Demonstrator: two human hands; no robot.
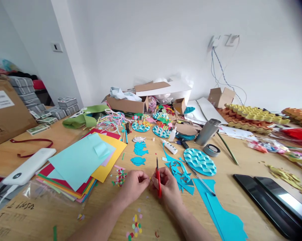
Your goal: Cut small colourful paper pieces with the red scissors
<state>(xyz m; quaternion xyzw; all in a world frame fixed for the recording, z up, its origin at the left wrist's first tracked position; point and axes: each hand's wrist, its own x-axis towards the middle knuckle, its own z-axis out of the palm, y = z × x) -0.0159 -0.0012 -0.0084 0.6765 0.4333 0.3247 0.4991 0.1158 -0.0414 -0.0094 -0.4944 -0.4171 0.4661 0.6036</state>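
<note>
My right hand (pixel 167 184) is closed around a pair of red-handled scissors (pixel 159 182), whose dark blades point away from me. The fingers of my left hand (pixel 135 184) are pinched together, close to the right fingertips. A tiny yellow piece of paper (pixel 150 178) shows between the two hands, mostly covered by the fingertips. Left of my left hand lies a small pile of coloured paper dots (pixel 120 176), and more paper dots (pixel 136 226) are scattered nearer to me. Beyond the hands lie blue paper fish (pixel 137 161). Blue paper scraps (pixel 179 174) sit right of the scissors.
A stack of coloured paper (pixel 75 164) and a white power bank (pixel 30 165) lie on the left. Toward the right are a wavy blue disc (pixel 199 162), a roll of tape (pixel 212 150), a steel flask (pixel 208 132) and two phones (pixel 261 204). Glue bottles (pixel 170 147) stand and lie behind.
</note>
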